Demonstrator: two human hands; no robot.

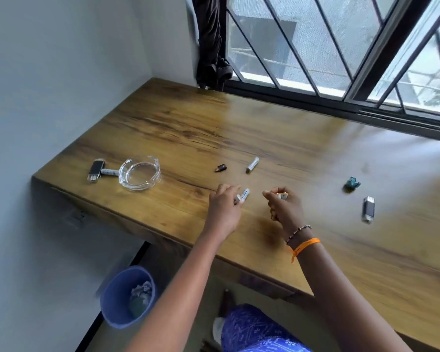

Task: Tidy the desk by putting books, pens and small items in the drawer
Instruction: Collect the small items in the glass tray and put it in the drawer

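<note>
Small items lie scattered on a wooden desk (264,128). My left hand (224,207) grips a white battery (244,194) just above the desktop. Beside it, my right hand (283,205) holds a small item (282,196) in its curled fingers; what it is I cannot tell. Farther back lie another white battery (252,164) and a small dark cap (220,168). At the left are a glass ashtray (140,174), a dark USB stick (96,170) and a white battery (109,171). At the right sit a crumpled teal scrap (352,184) and a second USB stick (368,209).
A barred window (341,47) runs along the desk's far side, with a dark curtain (211,47) in the corner. A white wall bounds the left. A blue bin (127,297) with crumpled paper stands on the floor below the desk's left edge.
</note>
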